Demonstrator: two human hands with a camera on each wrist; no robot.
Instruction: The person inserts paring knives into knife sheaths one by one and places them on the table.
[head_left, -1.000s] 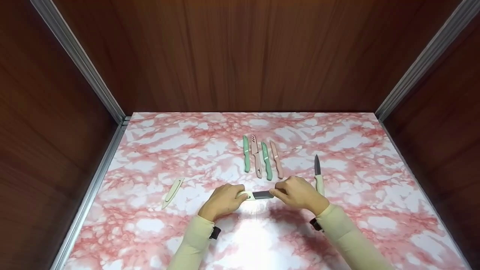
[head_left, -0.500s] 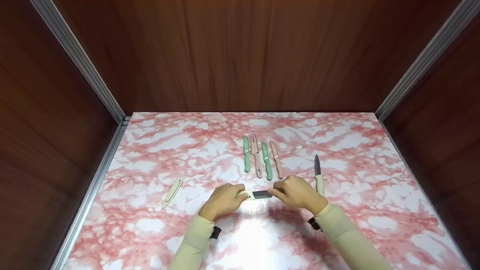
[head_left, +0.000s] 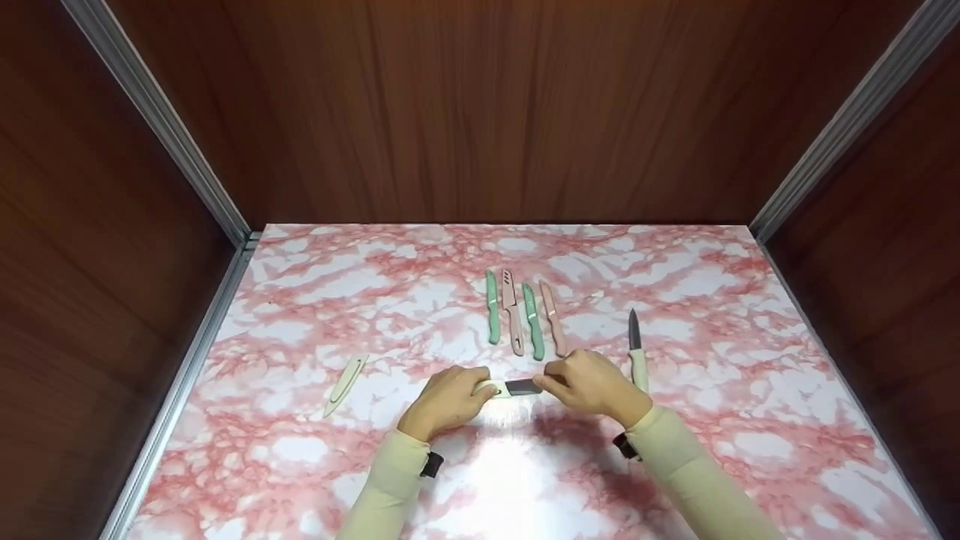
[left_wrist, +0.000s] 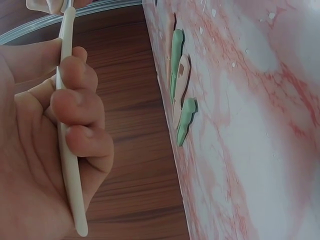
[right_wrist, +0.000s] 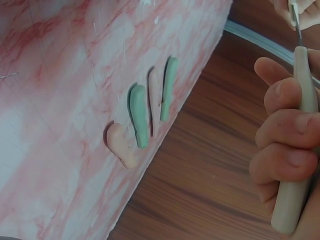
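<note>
A cream-handled knife with a dark blade [head_left: 523, 387] is held level between both hands over the table. My right hand [head_left: 592, 384] grips its handle [right_wrist: 290, 207], fingers curled round it. My left hand [head_left: 450, 401] grips a cream blade sheath [left_wrist: 72, 187], its thumb pressed on the near side. The blade points left, its front part inside the sheath's mouth beside a small hole. A short stretch of dark blade shows between the hands.
Beyond the hands lie a green knife [head_left: 493, 307], a pink knife [head_left: 513, 315], another green knife [head_left: 533, 322] and another pink one [head_left: 553, 319]. A bare cream-handled knife [head_left: 636, 349] lies right, a cream sheath [head_left: 346, 386] left. Brown panels [head_left: 480, 112] wall the table.
My right hand has shifted slightly left toward the left hand, and less of the blade shows between them. The left hand and the things on the table look unmoved.
</note>
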